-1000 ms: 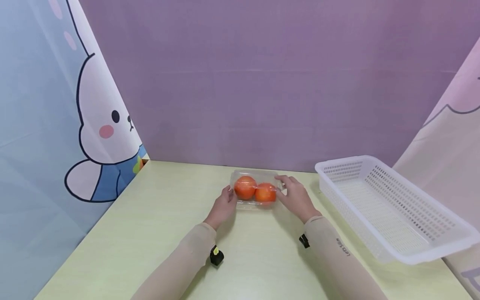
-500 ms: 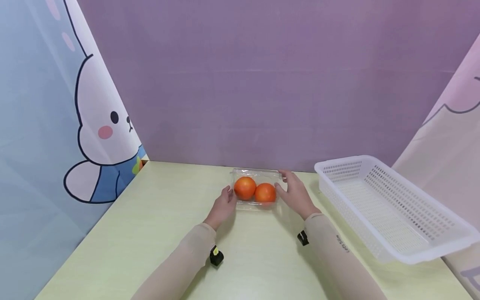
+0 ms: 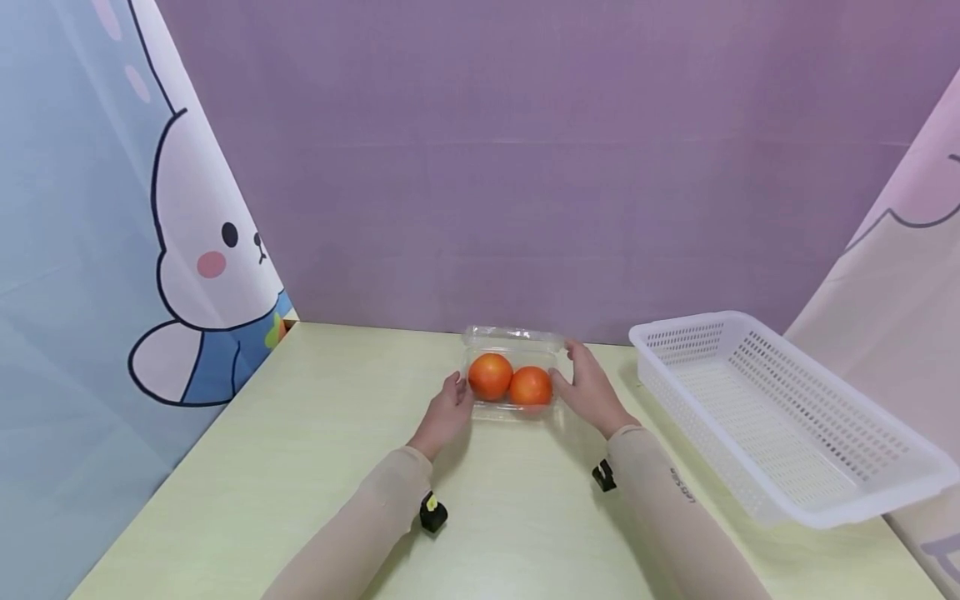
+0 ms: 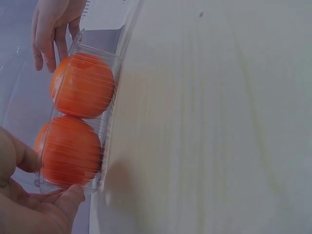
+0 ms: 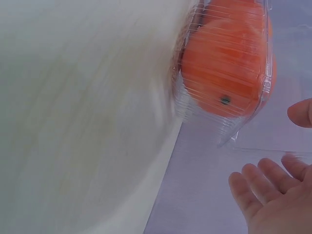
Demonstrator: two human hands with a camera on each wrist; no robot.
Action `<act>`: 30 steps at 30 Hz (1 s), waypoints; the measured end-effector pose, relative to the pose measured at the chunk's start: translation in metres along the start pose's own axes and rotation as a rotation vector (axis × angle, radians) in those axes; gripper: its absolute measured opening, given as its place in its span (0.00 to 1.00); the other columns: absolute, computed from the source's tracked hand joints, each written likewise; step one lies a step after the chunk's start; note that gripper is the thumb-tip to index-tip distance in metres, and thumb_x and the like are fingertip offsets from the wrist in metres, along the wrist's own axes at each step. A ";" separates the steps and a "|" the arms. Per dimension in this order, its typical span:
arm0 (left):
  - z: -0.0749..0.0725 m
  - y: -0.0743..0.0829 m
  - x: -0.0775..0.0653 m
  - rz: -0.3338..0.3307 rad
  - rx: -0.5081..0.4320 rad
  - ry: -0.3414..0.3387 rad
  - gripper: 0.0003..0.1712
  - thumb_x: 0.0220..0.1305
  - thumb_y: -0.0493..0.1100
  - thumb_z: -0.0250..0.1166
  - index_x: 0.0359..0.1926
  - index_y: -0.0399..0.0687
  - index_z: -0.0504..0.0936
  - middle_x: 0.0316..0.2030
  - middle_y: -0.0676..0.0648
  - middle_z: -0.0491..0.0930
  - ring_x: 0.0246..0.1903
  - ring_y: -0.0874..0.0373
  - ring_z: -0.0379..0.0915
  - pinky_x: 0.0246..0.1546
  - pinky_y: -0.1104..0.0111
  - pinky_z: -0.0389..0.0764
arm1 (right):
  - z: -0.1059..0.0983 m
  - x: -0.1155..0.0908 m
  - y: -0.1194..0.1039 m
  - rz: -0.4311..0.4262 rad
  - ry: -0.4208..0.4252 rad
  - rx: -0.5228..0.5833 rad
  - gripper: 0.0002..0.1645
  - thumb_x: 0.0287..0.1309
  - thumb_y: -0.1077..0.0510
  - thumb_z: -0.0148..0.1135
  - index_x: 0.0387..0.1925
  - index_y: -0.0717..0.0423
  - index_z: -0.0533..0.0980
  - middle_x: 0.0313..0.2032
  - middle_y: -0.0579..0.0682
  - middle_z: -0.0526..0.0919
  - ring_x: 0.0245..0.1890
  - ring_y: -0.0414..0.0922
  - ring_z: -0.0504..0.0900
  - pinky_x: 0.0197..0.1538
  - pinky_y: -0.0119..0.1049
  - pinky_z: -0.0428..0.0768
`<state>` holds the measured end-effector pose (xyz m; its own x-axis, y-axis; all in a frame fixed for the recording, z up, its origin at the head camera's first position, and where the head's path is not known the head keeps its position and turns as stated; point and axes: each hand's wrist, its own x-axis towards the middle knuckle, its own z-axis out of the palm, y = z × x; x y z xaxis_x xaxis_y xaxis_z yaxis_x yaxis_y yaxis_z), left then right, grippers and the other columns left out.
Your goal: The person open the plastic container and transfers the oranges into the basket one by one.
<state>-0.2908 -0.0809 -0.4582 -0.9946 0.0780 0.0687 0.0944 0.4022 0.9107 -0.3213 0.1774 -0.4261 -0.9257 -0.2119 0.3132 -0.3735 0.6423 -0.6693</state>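
Observation:
A clear plastic clamshell box sits near the far edge of the table, with two oranges side by side in it, the left orange and the right orange. Its see-through lid is raised and leans back towards the purple cloth. My left hand grips the box's left end; in the left wrist view its thumb and a finger lie on either side of the corner. My right hand is by the right end, and in the right wrist view its fingers are spread, apart from the box wall.
A white perforated plastic basket stands on the right of the pale table. Behind the table hangs a purple cloth. A blue cloth with a rabbit print hangs at the left.
The lid has swung up and back from over the oranges. My right hand has moved slightly back with it, and its fingers have come off the lid. My left hand has stayed put.

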 end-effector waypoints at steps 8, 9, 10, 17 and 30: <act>0.001 -0.001 0.000 -0.002 0.007 0.001 0.33 0.78 0.43 0.47 0.74 0.27 0.51 0.70 0.28 0.62 0.68 0.38 0.63 0.69 0.51 0.63 | 0.003 -0.001 0.008 0.052 -0.051 0.033 0.48 0.71 0.51 0.56 0.79 0.61 0.43 0.75 0.62 0.56 0.72 0.62 0.60 0.70 0.59 0.63; 0.001 -0.001 0.000 0.000 0.006 0.001 0.33 0.78 0.43 0.47 0.74 0.27 0.51 0.69 0.28 0.62 0.68 0.38 0.63 0.69 0.51 0.63 | 0.004 -0.002 0.009 0.058 -0.057 0.031 0.48 0.71 0.51 0.56 0.79 0.60 0.42 0.75 0.62 0.55 0.72 0.61 0.60 0.70 0.58 0.62; 0.001 -0.001 -0.001 0.004 0.008 0.001 0.33 0.78 0.43 0.48 0.74 0.27 0.51 0.69 0.28 0.62 0.68 0.38 0.63 0.69 0.51 0.63 | 0.004 -0.002 0.010 0.063 -0.066 0.030 0.48 0.71 0.51 0.56 0.79 0.61 0.41 0.75 0.62 0.55 0.72 0.62 0.59 0.71 0.58 0.61; 0.002 0.000 -0.002 0.010 0.009 0.003 0.33 0.78 0.43 0.48 0.74 0.27 0.51 0.69 0.28 0.62 0.67 0.38 0.63 0.69 0.51 0.63 | 0.004 -0.005 0.012 0.102 -0.117 -0.007 0.43 0.73 0.53 0.51 0.77 0.67 0.44 0.75 0.67 0.52 0.72 0.65 0.56 0.73 0.58 0.55; -0.002 0.003 -0.003 -0.003 0.000 -0.007 0.33 0.77 0.41 0.48 0.74 0.27 0.51 0.69 0.28 0.62 0.68 0.38 0.63 0.69 0.51 0.64 | 0.002 -0.009 0.012 0.133 -0.228 -0.031 0.34 0.75 0.59 0.42 0.75 0.68 0.50 0.68 0.67 0.67 0.67 0.63 0.68 0.69 0.57 0.65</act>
<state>-0.2876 -0.0818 -0.4548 -0.9946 0.0826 0.0629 0.0910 0.4024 0.9109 -0.3175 0.1853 -0.4388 -0.9573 -0.2824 0.0612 -0.2487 0.6970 -0.6726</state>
